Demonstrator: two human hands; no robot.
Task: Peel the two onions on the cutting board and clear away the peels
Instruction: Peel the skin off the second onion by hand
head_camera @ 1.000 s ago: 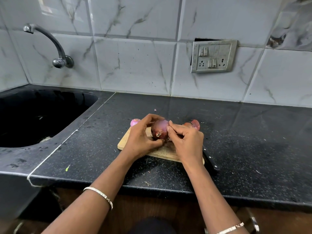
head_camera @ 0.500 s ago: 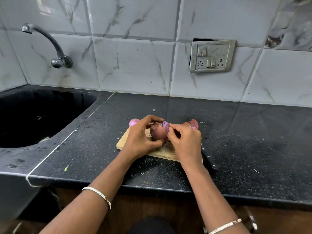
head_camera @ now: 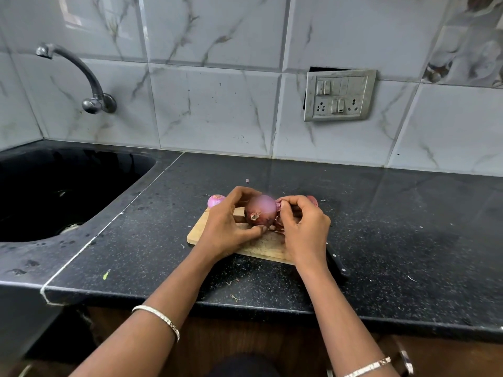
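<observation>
Gripped by fingers of the left hand (head_camera: pixel 226 227), the onion (head_camera: pixel 262 212) has turned paler side up, with fingers of the right hand (head_camera: pixel 304 227) pinching its peel (head_camera: pixel 279 204).

The onion (head_camera: pixel 261 210) blurs on top; the right grip (head_camera: pixel 304 227) hides most of the knife (head_camera: pixel 337 263).

Both forearms are bare and reach forward from the lower edge, converging toward the middle. Left hand (head_camera: pixel 226 227) grips the onion (head_camera: pixel 261 210) — fingers arched over its far top, thumb hooked under its near side. Right hand (head_camera: pixel 304 227) sits close alongside with fingers curled — fingertips pinch a scrap of peel (head_camera: pixel 278 205) at the onion's right flank.
</observation>
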